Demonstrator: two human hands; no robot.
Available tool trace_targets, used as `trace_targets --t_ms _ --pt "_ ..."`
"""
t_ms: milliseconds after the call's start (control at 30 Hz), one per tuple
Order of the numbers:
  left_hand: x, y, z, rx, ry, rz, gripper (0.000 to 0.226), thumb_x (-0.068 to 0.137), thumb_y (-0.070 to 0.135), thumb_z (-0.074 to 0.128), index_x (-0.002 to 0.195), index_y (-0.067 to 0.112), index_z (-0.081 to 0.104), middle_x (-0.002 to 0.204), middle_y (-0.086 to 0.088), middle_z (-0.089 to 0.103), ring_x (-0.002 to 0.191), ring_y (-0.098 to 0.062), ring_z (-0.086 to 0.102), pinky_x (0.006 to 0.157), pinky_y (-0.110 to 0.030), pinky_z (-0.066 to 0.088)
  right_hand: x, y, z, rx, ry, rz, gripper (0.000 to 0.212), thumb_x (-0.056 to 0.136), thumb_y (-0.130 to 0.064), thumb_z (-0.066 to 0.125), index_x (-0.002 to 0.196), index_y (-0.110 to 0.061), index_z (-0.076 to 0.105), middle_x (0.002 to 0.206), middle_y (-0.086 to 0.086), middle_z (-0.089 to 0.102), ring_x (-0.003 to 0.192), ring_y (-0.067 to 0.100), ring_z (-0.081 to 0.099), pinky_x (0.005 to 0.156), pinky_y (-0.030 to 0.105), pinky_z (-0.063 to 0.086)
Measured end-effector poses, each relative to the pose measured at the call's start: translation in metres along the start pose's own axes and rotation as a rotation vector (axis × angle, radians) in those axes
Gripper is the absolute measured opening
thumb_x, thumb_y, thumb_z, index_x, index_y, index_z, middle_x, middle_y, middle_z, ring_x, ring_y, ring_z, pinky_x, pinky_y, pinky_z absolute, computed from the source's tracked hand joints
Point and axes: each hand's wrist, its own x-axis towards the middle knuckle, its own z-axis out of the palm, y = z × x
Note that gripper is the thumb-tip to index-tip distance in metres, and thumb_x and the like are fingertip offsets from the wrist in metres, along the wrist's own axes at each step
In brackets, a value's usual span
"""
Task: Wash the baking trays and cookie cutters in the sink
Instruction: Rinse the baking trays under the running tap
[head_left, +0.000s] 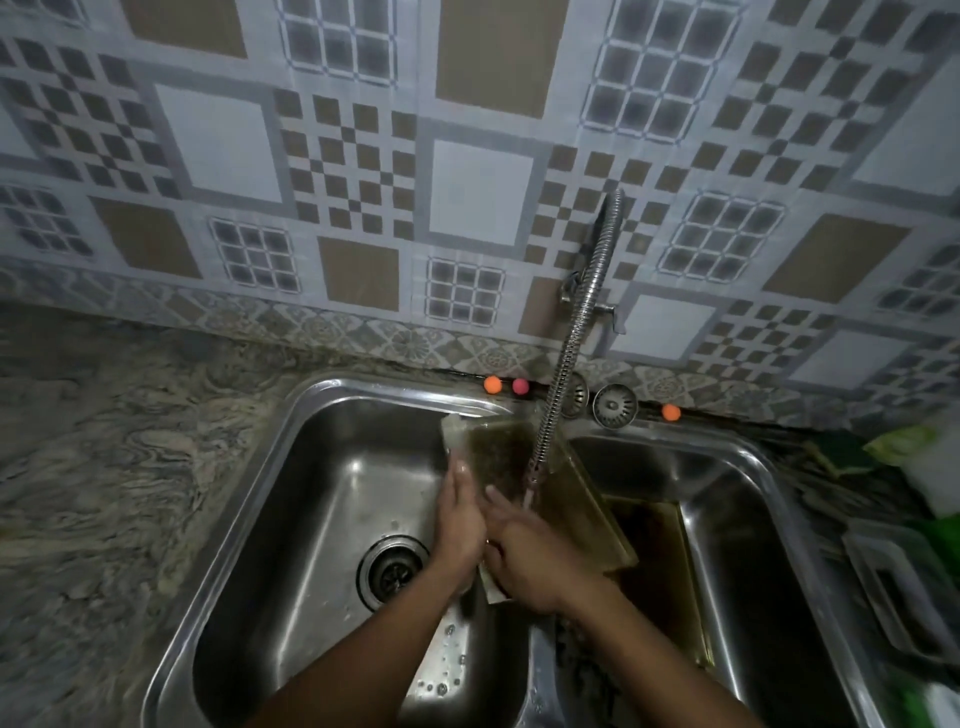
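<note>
Two trays; upper tray (571, 499) tilts across the sink's (322, 387) divider under the faucet (576, 332) stream, left grip (460, 514) open against its edge, right grip (524, 556) open flat on its face; lower tray (654, 561) lies in the right basin.

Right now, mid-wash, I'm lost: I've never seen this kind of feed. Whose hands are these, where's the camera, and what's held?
No machine here: one camera worn on a person's head looks down at their bare hands. They stand at a two-bowl steel sink. A flexible tap runs water onto a baking tray tilted over the divider. The right hand lies on its face, fingers out; the left hand is at its left edge, grip unclear. A second tray sits in the right bowl. Two strainer plugs rest on the back rim.
</note>
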Motion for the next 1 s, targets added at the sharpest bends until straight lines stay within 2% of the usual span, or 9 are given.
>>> trace_targets --t_ms 100,233,367,433,533,700,800,867,1000 --pt "-0.001 -0.003 -0.001 0.116 0.074 0.057 0.05 0.106 0.026 0.038 0.154 0.016 0.028 0.149 0.002 0.04 0.132 -0.009 0.037 0.096 -0.015 0.031 -0.034 0.006 -0.01 0.074 -0.021 -0.081 0.033 0.096 -0.033 0.041 0.116 -0.028 0.066 0.138 -0.017 0.046 0.131 0.002 0.036 0.108 0.027 0.034" --pt "-0.003 -0.007 0.003 0.249 0.124 0.065 0.06 0.101 0.025 0.051 0.154 0.025 0.024 0.153 -0.008 0.041 0.137 -0.021 0.042 0.103 -0.025 0.034 -0.064 0.006 -0.024 -0.067 0.029 -0.037 0.023 0.098 -0.033 0.042 0.102 -0.028 0.064 0.105 -0.01 0.051 0.102 0.006 0.043 0.085 0.028 0.039" --pt "-0.005 -0.001 0.001 0.257 0.051 0.112 0.071 0.095 0.004 0.058 0.155 0.022 0.023 0.153 0.0 0.038 0.132 -0.007 0.035 0.087 0.002 0.032 -0.058 0.024 -0.028 -0.292 0.133 0.14 0.041 0.095 -0.045 0.027 0.101 -0.024 0.061 0.108 -0.004 0.052 0.107 0.015 0.043 0.096 0.039 0.035" --pt "0.0 0.0 -0.01 0.257 0.017 0.108 0.078 0.091 0.007 0.066 0.155 0.023 0.025 0.154 0.0 0.038 0.139 -0.015 0.037 0.098 -0.006 0.035 -0.052 0.04 -0.031 -0.262 0.303 0.243 0.043 0.094 -0.048 0.026 0.105 -0.026 0.062 0.108 -0.007 0.05 0.105 0.014 0.044 0.094 0.039 0.038" --pt "0.008 -0.004 -0.034 0.221 -0.048 0.064 0.094 0.073 0.024 0.087 0.15 0.03 0.035 0.143 0.003 0.053 0.131 -0.016 0.051 0.108 -0.035 0.044 -0.046 0.05 -0.043 0.102 0.528 0.386 0.039 0.095 -0.044 0.049 0.132 -0.031 0.051 0.117 -0.01 0.044 0.114 0.015 0.045 0.092 0.036 0.042" --pt "0.005 -0.014 -0.048 0.157 -0.165 0.01 0.115 0.043 0.036 0.099 0.143 0.037 0.043 0.13 0.009 0.063 0.117 -0.008 0.061 0.093 -0.029 0.055 -0.038 0.026 -0.045 1.512 0.258 0.472 0.049 0.1 -0.017 0.048 0.144 -0.036 0.04 0.125 0.005 0.064 0.109 0.029 0.066 0.091 0.048 0.055" --pt "0.003 -0.01 -0.052 0.235 -0.218 0.03 0.111 0.048 0.034 0.096 0.142 0.043 0.038 0.123 0.018 0.061 0.114 0.001 0.059 0.087 -0.016 0.052 -0.034 0.02 -0.032 1.697 0.332 0.42 0.049 0.101 -0.006 0.036 0.14 -0.036 0.046 0.123 0.01 0.067 0.11 0.033 0.066 0.092 0.051 0.053" --pt "0.003 -0.008 -0.057 0.422 -0.201 0.076 0.113 0.052 0.051 0.093 0.146 0.048 0.031 0.137 0.009 0.048 0.129 -0.009 0.048 0.104 -0.03 0.047 -0.031 0.011 -0.028 1.645 0.355 0.391 0.049 0.102 -0.007 0.036 0.136 -0.04 0.048 0.12 0.008 0.069 0.109 0.031 0.067 0.093 0.051 0.053" --pt "0.001 0.001 -0.058 0.645 -0.198 0.153 0.088 0.084 0.043 0.073 0.152 0.043 0.019 0.16 0.001 0.017 0.144 -0.012 0.02 0.115 -0.032 0.022 -0.017 -0.008 -0.013 1.309 0.375 0.368 0.04 0.102 -0.011 0.044 0.137 -0.03 0.048 0.127 0.002 0.064 0.11 0.016 0.065 0.074 0.023 0.056"
